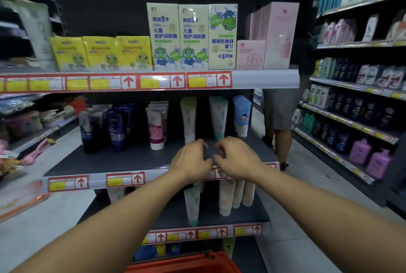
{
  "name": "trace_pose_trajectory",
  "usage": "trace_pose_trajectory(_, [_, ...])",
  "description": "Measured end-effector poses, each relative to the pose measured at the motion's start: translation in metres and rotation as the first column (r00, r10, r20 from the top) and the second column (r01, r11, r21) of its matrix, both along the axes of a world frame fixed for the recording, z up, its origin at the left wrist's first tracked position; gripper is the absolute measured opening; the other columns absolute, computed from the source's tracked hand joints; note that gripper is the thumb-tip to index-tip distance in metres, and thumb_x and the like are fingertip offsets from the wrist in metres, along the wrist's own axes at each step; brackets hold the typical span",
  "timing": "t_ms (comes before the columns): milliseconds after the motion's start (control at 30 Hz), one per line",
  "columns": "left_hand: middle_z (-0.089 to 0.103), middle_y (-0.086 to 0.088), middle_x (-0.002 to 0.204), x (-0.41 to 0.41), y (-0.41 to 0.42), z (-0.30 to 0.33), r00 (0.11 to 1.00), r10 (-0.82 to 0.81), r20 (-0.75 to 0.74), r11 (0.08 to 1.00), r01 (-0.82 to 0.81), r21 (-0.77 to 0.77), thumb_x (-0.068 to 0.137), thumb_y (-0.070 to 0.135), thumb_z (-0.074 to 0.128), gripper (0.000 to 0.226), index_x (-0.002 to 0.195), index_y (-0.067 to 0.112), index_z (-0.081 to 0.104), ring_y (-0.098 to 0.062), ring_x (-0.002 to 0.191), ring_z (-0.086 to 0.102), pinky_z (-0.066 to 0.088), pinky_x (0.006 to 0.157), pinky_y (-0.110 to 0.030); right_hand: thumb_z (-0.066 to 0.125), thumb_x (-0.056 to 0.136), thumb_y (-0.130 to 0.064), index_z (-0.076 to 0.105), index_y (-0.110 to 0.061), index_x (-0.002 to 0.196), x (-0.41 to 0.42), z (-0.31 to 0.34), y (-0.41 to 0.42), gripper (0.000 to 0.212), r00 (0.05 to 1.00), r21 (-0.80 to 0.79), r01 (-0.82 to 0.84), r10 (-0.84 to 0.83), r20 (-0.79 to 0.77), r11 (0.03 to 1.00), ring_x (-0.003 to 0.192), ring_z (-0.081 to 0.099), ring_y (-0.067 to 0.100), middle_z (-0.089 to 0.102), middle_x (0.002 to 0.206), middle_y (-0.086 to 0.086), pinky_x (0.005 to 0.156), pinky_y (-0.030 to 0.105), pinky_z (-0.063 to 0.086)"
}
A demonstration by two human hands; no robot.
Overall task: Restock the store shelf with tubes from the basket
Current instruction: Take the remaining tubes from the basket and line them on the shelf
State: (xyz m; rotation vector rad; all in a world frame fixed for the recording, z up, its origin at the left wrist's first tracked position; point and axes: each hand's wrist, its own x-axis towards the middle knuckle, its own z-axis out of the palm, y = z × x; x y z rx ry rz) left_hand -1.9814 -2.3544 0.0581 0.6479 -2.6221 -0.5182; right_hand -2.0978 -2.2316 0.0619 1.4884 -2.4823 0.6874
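Observation:
My left hand (190, 159) and my right hand (237, 158) hover side by side over the front of the dark middle shelf (109, 162), fingers loosely curled, nothing visible in either. Behind them stand rows of tubes: a pale green tube (188, 118), a teal-capped tube (218, 116), a blue tube (241, 116), pink-and-white tubes (156, 125) and dark blue tubes (118, 125). The shelf below holds a mint tube (192, 204) and cream tubes (227, 195). The red basket (182, 265) shows its rim at the bottom edge; its contents are hidden.
The top shelf carries yellow packets (101, 52), tall green-and-cream boxes (193, 35) and pink boxes (279, 35). A person (283, 107) stands in the aisle just right of the shelf end. Stocked shelving (351, 118) lines the right side, more shelves the left.

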Motion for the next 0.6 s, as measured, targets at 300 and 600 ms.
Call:
trace_pose_trajectory(300, [0.065,0.000,0.118,0.086,-0.021,-0.017,0.989,0.130,-0.075,0.992,-0.130,0.007,0.091,0.026,0.061,0.035,0.126,0.021,0.059,-0.025,0.108,0.063,0.049,0.081,-0.035,0.056,0.092,-0.027,0.067,-0.018,0.113,0.087,-0.017,-0.040,0.026,0.997,-0.069,-0.065,0.068,0.038,0.995,0.106,0.060,0.024,0.067,0.111,0.003,0.084,0.035,0.048])
trace_pose_trajectory(600, [0.067,0.001,0.111,0.146,-0.049,-0.076,0.974,0.224,-0.018,0.971,-0.222,0.089,0.088,0.025,0.062,0.025,0.114,0.025,0.062,-0.023,0.103,0.065,0.055,0.083,-0.039,0.056,0.092,-0.029,0.069,-0.024,0.102,0.143,-0.080,-0.080,0.017,0.977,-0.048,-0.099,0.106,0.182,0.994,0.094,0.065,0.022,0.070,0.099,-0.001,0.077,0.037,0.055])
